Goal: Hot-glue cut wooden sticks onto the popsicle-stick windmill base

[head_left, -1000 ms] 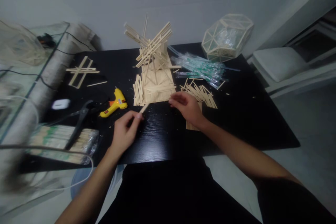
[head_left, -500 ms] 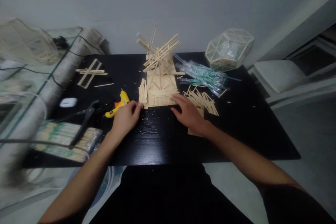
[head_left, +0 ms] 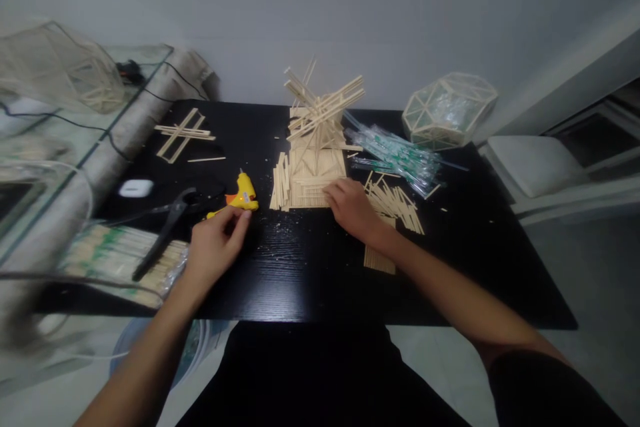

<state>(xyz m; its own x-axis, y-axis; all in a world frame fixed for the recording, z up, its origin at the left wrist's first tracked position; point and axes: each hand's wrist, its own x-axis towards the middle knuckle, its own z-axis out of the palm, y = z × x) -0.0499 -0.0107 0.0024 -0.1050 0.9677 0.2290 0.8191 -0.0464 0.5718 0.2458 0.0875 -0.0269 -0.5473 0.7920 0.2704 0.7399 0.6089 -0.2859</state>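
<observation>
A windmill model built of thin wooden sticks stands at the back middle of the black table. My right hand rests at the front right of its stick base, fingertips touching the sticks there and fingers loosely extended. To the left lies a yellow glue gun. My left hand is at its handle, with thumb and forefinger apart; the other fingers are hidden, and no firm grip shows. Short cut sticks lie beside the base's left edge, between the glue gun and the model.
More cut sticks and a flat stick panel lie right of the model. Behind them are plastic-wrapped bundles and a geometric stick frame. At left are crossed sticks, a white case, black cutters and packed sticks.
My left hand has moved left and back toward me, from the cut sticks to the glue gun's handle. My right hand stays on the model's base. The view has shifted slightly.
</observation>
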